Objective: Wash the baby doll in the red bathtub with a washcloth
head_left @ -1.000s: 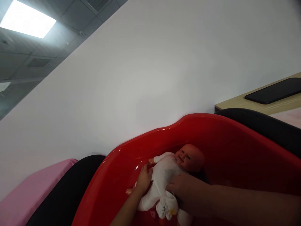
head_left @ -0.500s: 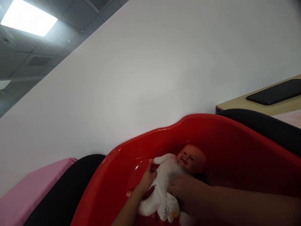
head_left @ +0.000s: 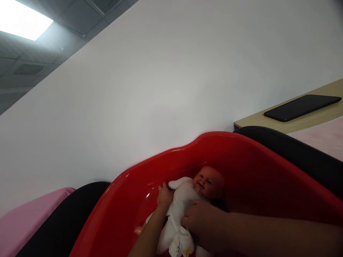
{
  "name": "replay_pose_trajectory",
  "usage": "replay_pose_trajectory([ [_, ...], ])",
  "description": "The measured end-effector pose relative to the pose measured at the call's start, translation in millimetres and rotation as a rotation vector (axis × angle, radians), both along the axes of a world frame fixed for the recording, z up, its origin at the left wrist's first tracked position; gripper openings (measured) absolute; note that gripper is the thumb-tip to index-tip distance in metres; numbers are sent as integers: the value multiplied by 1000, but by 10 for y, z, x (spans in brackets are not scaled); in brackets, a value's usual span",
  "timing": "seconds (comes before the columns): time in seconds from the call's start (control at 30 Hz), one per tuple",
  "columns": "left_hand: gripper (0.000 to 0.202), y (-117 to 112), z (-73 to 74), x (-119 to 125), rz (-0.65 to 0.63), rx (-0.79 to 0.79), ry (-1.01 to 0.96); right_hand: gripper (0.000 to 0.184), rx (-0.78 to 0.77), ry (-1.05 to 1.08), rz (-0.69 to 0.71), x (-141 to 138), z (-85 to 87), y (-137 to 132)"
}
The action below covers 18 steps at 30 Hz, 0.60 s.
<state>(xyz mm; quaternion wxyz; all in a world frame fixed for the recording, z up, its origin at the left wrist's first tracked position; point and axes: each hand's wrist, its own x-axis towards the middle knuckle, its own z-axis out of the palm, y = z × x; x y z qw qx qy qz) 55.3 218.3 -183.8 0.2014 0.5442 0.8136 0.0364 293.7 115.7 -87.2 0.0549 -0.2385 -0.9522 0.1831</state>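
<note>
A baby doll (head_left: 187,200) in a white sleepsuit lies on its back inside a glossy red plastic tub (head_left: 241,157), head toward the far right. My left hand (head_left: 164,194) closes on the doll's near arm and side. My right hand (head_left: 197,217) rests over its belly and hip, fingers curled around the white cloth. The doll's legs run out of the picture at the bottom edge, and one bare foot (head_left: 138,230) shows beside my left forearm.
A black padded surface (head_left: 294,150) curves behind the tub on both sides. A pink cloth (head_left: 32,217) lies at lower left. A black phone (head_left: 300,107) rests on a light wooden ledge (head_left: 316,119) at right. A white wall rises behind.
My left hand has slid up the doll's side toward its arm and shoulder. The view has shifted a little right and down. My right hand stays on the doll's belly.
</note>
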Motion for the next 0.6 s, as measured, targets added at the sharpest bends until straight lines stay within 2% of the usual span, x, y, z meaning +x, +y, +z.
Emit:
replay_pose_trajectory([
  [0.13, 56, -19, 81, -6, -33, -32, 227, 24, 53, 10, 29, 6, -8, 35],
  [0.23, 55, -37, 127, -39, -105, -41, 315, 26, 88, -46, 48, 8, 10, 46],
  [0.47, 55, -61, 165, -142, -205, -123, 285, 26, 135, 11, 45, -9, -100, 48],
  [0.6, 42, -122, 254, -149, -259, -117, 252, 22, 181, 28, 49, 4, -144, 58],
])
